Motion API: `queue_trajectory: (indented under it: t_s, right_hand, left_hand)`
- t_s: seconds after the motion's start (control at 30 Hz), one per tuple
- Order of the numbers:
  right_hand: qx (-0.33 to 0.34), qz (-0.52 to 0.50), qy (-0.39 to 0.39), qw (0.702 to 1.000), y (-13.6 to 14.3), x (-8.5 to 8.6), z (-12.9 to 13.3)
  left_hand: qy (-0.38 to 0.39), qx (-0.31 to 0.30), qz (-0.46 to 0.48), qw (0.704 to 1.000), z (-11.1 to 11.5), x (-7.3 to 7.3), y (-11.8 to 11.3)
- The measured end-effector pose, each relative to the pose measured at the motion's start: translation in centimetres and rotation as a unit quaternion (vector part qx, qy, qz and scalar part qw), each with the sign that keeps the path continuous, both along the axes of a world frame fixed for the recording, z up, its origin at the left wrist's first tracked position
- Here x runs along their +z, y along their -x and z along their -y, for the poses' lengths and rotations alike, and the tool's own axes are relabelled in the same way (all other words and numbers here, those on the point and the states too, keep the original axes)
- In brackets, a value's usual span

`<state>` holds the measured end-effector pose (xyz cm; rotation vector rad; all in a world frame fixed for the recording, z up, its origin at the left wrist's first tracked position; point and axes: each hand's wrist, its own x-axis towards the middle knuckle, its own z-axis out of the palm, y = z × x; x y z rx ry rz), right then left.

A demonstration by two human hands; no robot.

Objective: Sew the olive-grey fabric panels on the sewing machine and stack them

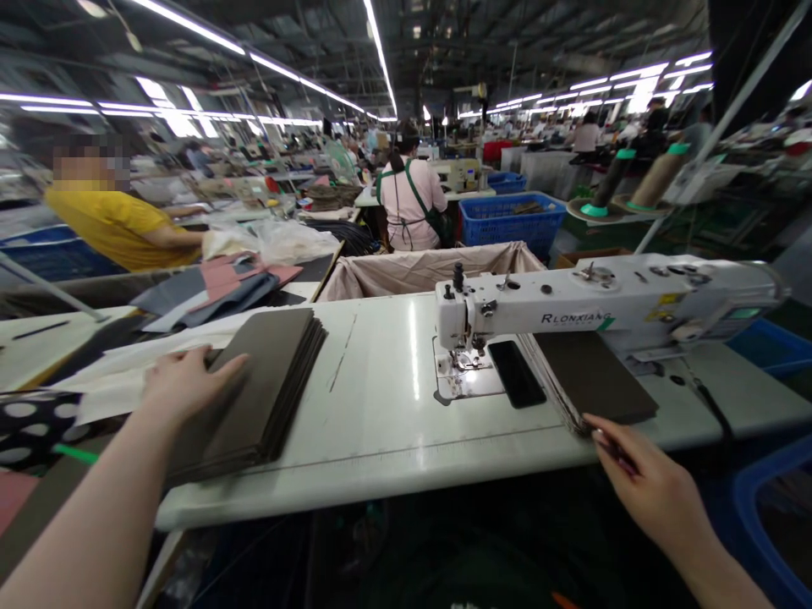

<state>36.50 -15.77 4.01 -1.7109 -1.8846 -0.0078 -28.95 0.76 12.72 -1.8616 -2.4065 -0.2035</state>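
Observation:
My left hand (187,381), thumb and fingers spread, is at the left side of a stack of dark olive-brown panels (270,355) on the left part of the table. On the right, a second stack of similar panels (593,372) lies partly beneath the arm of a white sewing machine (539,304). The closed fingers of my right hand (653,482) reach its near corner. A small dark item shows inside that hand, too hidden to name. Beside the needle plate lies a black phone (517,374).
Loose pink and grey cloth pieces (222,288) lie at the far left. A cloth-lined bin (406,275) stands behind the table, and a blue basket (511,222) farther back. Thread cones (609,182) rise at the right. A person in yellow (114,224) and one in pink (409,203) work nearby.

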Motion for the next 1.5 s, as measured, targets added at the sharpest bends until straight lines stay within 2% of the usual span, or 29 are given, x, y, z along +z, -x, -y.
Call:
queue_trajectory:
  t_s: [0.1, 0.17, 0.23, 0.37, 0.47, 0.53, 0.6, 0.63, 0.67, 0.73, 0.8, 0.83, 0.87, 0.9, 0.93, 0.97, 1.0, 1.1, 1.2, 1.27, 1.3, 1.33, 1.37, 1.43, 1.47, 1.5]
  right_hand:
    - [-0.065, 0.057, -0.033, 0.996, -1.1, 2.0, -1.6]
    - [-0.063, 0.111, -0.009, 0.992, -1.9, 2.4, -2.8]
    - [-0.037, 0.157, 0.031, 0.986, -2.8, 1.9, -3.7]
    - [-0.009, 0.209, 0.069, 0.976, -4.4, 0.4, -4.5]
    - [0.035, 0.23, 0.072, 0.97, -5.5, 0.3, -4.8]
    - [0.057, 0.237, 0.06, 0.968, -6.0, 0.9, -4.9]
    - [0.042, 0.226, 0.017, 0.973, -6.1, 2.1, -4.7]
    - [0.023, 0.213, -0.015, 0.977, -5.8, 2.9, -4.4]
    - [0.006, 0.194, -0.049, 0.98, -5.0, 3.9, -3.9]
    - [0.022, 0.143, -0.099, 0.985, -2.4, 5.9, -2.3]
    - [0.142, 0.086, -0.076, 0.983, 1.6, 7.5, -0.6]
    - [0.225, 0.067, -0.04, 0.971, 3.8, 7.9, 0.2]
    - [0.305, 0.054, 0.014, 0.951, 6.0, 7.9, 0.8]
    - [0.373, 0.04, 0.058, 0.925, 8.0, 7.5, 1.1]
    - [0.425, 0.031, 0.082, 0.901, 9.8, 6.8, 1.3]
    - [0.476, 0.022, 0.096, 0.874, 11.2, 5.8, 1.2]
    - [0.517, 0.015, 0.116, 0.848, 12.2, 4.6, 1.0]
    - [0.583, -0.035, 0.155, 0.797, 13.9, 1.4, -0.1]
    - [0.604, -0.066, 0.187, 0.772, 14.9, 0.0, -1.0]
    - [0.601, -0.062, 0.196, 0.772, 15.4, 0.3, -1.5]
    - [0.595, -0.063, 0.198, 0.776, 15.5, 0.9, -1.9]
    - [0.586, -0.075, 0.199, 0.782, 15.2, 1.7, -2.3]
    - [0.572, -0.1, 0.198, 0.789, 14.7, 2.7, -2.7]
    - [0.518, -0.182, 0.198, 0.812, 12.7, 5.3, -3.5]
    - [0.463, -0.228, 0.18, 0.837, 11.3, 6.7, -3.7]
    - [0.392, -0.254, 0.16, 0.87, 9.8, 8.1, -3.7]
  left_hand:
    - [0.029, -0.049, -0.014, 0.998, 0.7, -1.2, -3.8]
    - [0.067, -0.067, -0.012, 0.995, 1.3, -2.0, -5.6]
    - [0.091, -0.064, -0.005, 0.994, 1.7, -2.5, -5.9]
    - [0.107, -0.056, -0.001, 0.993, 2.0, -2.7, -4.3]
    - [0.061, -0.045, -0.02, 0.997, 2.2, -2.7, -5.0]
    - [-0.002, -0.094, 0.017, 0.995, 2.8, -2.9, -7.9]
    - [-0.007, -0.176, 0.151, 0.973, 4.2, -3.3, -12.5]
    - [0.042, -0.193, 0.246, 0.949, 5.1, -3.7, -15.3]
    - [0.112, -0.205, 0.348, 0.908, 6.0, -4.2, -18.3]
    - [0.25, -0.244, 0.531, 0.772, 7.8, -5.5, -24.3]
    - [0.327, -0.236, 0.662, 0.632, 8.9, -6.9, -29.5]
    - [0.343, -0.232, 0.71, 0.57, 9.1, -7.5, -31.6]
    - [0.351, -0.221, 0.743, 0.526, 9.1, -8.1, -33.3]
    - [0.349, -0.208, 0.761, 0.505, 9.0, -8.6, -34.5]
    - [0.344, -0.197, 0.767, 0.504, 8.8, -9.1, -35.2]
    - [0.336, -0.189, 0.762, 0.521, 8.5, -9.5, -35.6]
    - [0.326, -0.184, 0.75, 0.545, 8.3, -9.8, -35.5]
    - [0.292, -0.196, 0.708, 0.613, 8.2, -10.7, -33.8]
    - [0.215, -0.214, 0.655, 0.692, 9.5, -11.0, -31.4]
    - [0.205, -0.231, 0.596, 0.741, 10.8, -10.5, -30.0]
    - [0.226, -0.253, 0.568, 0.75, 11.4, -10.1, -29.4]
    - [0.257, -0.288, 0.545, 0.744, 12.0, -9.5, -28.7]
    - [0.285, -0.331, 0.532, 0.726, 12.4, -8.9, -28.1]
    - [0.31, -0.419, 0.521, 0.675, 12.7, -7.5, -27.0]
    - [0.309, -0.454, 0.514, 0.659, 12.5, -6.8, -26.6]
    - [0.302, -0.48, 0.498, 0.656, 12.3, -6.2, -26.3]
